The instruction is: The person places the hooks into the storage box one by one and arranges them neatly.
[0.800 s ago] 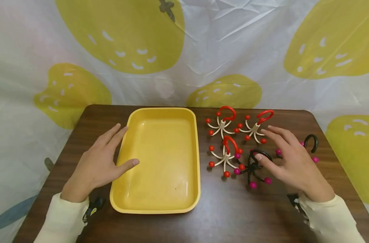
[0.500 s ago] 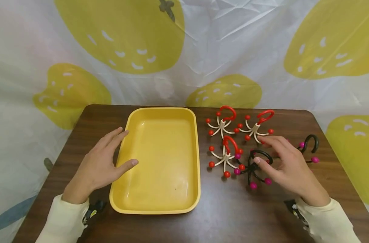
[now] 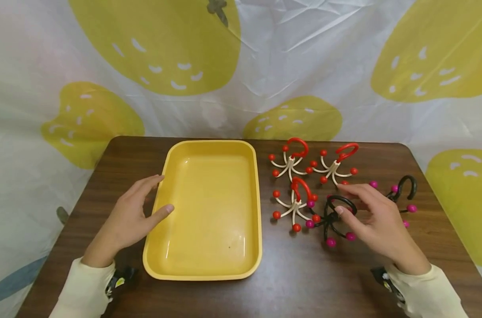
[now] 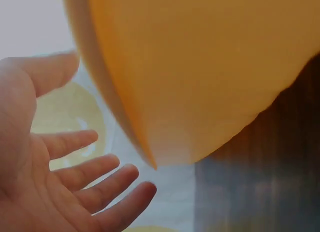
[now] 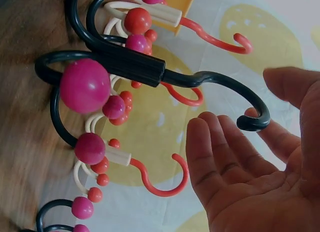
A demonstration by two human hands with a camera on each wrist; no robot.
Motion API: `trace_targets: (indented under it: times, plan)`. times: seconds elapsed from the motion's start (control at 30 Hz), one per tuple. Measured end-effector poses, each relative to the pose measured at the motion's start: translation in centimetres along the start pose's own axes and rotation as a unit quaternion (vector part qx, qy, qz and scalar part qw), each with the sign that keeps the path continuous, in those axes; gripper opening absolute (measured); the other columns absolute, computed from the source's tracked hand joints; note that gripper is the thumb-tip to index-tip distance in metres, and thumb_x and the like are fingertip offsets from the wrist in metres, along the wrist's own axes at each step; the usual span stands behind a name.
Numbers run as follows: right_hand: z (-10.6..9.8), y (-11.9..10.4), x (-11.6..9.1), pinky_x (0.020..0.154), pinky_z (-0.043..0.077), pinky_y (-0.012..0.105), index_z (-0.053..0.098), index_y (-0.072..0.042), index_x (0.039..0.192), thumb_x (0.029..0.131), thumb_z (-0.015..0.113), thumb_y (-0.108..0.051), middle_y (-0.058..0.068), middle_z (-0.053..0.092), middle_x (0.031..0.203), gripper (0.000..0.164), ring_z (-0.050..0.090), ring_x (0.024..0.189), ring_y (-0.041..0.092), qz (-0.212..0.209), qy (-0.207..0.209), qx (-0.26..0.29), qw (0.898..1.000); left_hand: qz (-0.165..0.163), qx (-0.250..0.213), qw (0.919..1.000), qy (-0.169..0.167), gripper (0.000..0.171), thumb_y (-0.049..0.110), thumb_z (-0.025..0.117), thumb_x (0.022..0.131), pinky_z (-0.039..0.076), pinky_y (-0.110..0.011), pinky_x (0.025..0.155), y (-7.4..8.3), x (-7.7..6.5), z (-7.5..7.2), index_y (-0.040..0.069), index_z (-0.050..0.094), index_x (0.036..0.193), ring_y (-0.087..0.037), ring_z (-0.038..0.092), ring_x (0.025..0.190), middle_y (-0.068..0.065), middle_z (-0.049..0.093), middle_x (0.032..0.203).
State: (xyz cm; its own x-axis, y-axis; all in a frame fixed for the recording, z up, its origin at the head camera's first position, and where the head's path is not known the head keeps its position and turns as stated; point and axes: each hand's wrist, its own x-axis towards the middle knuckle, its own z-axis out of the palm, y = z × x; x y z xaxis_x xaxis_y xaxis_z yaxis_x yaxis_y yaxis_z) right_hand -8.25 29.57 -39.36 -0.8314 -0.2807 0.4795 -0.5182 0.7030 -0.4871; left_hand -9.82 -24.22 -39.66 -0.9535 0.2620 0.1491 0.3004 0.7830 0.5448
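My left hand (image 3: 127,216) is beside the left rim of a yellow plastic tray (image 3: 209,212), fingers spread and thumb over the rim. In the left wrist view its palm is bare, with the tray wall (image 4: 200,66) above the fingers. My right hand (image 3: 380,221) is around the curved hook of a black multi-arm hanger (image 3: 331,217) with magenta ball tips. The right wrist view shows that black hook (image 5: 225,81) between thumb and relaxed fingers, with a gap around it. The hanger stands on its arms on the table.
Three cream hangers with red hooks and red balls stand beyond: one back left (image 3: 290,162), one back right (image 3: 334,168), one nearer the tray (image 3: 296,205). A second black hanger (image 3: 412,187) is behind my right hand. The brown table (image 3: 296,287) meets a lemon-print cloth (image 3: 209,115).
My right hand has moved left and lower, its fingers coming around the black hanger's hook. My left hand has drawn slightly toward me along the tray's left side. The hangers have stayed put.
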Motion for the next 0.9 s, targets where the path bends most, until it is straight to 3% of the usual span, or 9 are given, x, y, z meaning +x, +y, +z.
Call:
trace_targets:
  times: [0.17, 0.3, 0.47, 0.63, 0.77, 0.9]
  plan:
    - [0.1, 0.0, -0.1, 0.083, 0.051, 0.004, 0.074, -0.007, 0.127, 0.083, 0.082, 0.008, 0.005, 0.075, 0.111, 0.048, 0.064, 0.099, -0.008, 0.0, 0.023, 0.03, 0.999, -0.021, -0.073, 0.997, 0.019, 0.066, 0.031, 0.075, 0.1, 0.06, -0.056, 0.095, -0.7, 0.0, 0.6, 0.005, 0.049, 0.154, -0.036, 0.057, 0.129, -0.019, 0.055, 0.146]
    - [0.1, 0.1, -0.2, 0.078, 0.053, 0.005, 0.075, -0.009, 0.125, 0.082, 0.083, 0.011, 0.005, 0.078, 0.11, 0.047, 0.066, 0.095, -0.011, 0.008, 0.029, 0.036, 0.999, -0.043, -0.102, 0.9935, 0.025, 0.06, 0.026, 0.075, 0.101, 0.064, -0.045, 0.088, -1.0, -0.1, 0.7, 0.006, 0.053, 0.152, -0.038, 0.058, 0.129, -0.02, 0.053, 0.148]
    - [0.2, 0.2, -0.5, 0.073, 0.054, 0.008, 0.076, -0.014, 0.126, 0.086, 0.081, 0.008, -0.001, 0.079, 0.109, 0.046, 0.071, 0.088, -0.009, 0.029, 0.015, 0.051, 0.998, -0.071, -0.122, 0.9899, 0.002, 0.062, 0.026, 0.075, 0.101, 0.063, -0.03, 0.077, -1.6, -0.3, 0.8, 0.009, 0.049, 0.156, -0.042, 0.062, 0.13, -0.022, 0.051, 0.151]
    - [0.5, 0.3, -0.7, 0.07, 0.055, 0.009, 0.076, -0.016, 0.126, 0.09, 0.078, 0.008, -0.007, 0.078, 0.107, 0.043, 0.072, 0.085, -0.009, 0.046, 0.011, 0.065, 0.997, -0.095, -0.191, 0.9762, -0.036, 0.066, 0.021, 0.071, 0.104, 0.065, -0.036, 0.079, -2.3, -0.6, 1.3, 0.009, 0.04, 0.161, -0.046, 0.059, 0.133, -0.022, 0.048, 0.158]
    - [0.6, 0.4, -0.8, 0.072, 0.056, 0.009, 0.076, -0.013, 0.125, 0.093, 0.075, 0.007, -0.002, 0.079, 0.103, 0.037, 0.074, 0.086, -0.006, 0.053, 0.013, 0.076, 0.996, -0.105, -0.226, 0.9672, -0.046, 0.065, 0.019, 0.068, 0.105, 0.065, -0.036, 0.079, -2.7, -1.0, 1.6, 0.009, 0.038, 0.161, -0.046, 0.063, 0.129, -0.026, 0.055, 0.15]
    - [0.6, 0.3, -0.7, 0.072, 0.056, 0.009, 0.077, -0.011, 0.123, 0.094, 0.073, 0.008, -0.009, 0.079, 0.1, 0.035, 0.073, 0.085, -0.006, 0.053, 0.019, 0.088, 0.994, -0.107, -0.246, 0.962, -0.051, 0.064, 0.017, 0.067, 0.106, 0.064, -0.034, 0.079, -2.9, -1.1, 1.7, 0.008, 0.037, 0.162, -0.046, 0.065, 0.125, -0.029, 0.055, 0.149]
